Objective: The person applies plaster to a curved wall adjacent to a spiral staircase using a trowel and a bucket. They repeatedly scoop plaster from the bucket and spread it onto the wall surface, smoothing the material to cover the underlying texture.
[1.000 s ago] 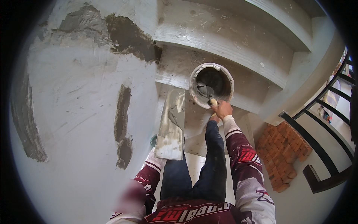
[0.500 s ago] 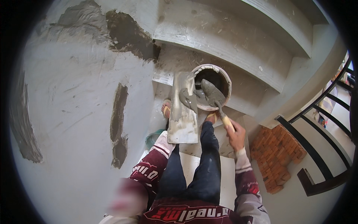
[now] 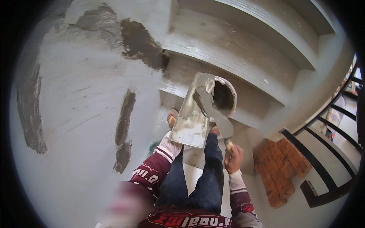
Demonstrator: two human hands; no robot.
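Observation:
A flat, mortar-smeared metal board extends over the left part of a bucket. My left hand, hidden beneath the board's near end, supports it; its white cuff shows at the edge. My right hand grips a trowel by its pale handle, low to the right of the board. The trowel's blade reaches toward the board's right edge, where a lump of wet grey mortar lies. The bucket stands on the stairs with its dark inside partly showing.
Winder steps rise ahead. A pale wall with dark patches fills the left. My sandalled feet are on a lower step. At right are a black railing and stacked orange bricks below.
The board has swung right over the bucket and gained more mortar. The trowel has come up out of the bucket to the board's edge, while my right hand has dropped lower.

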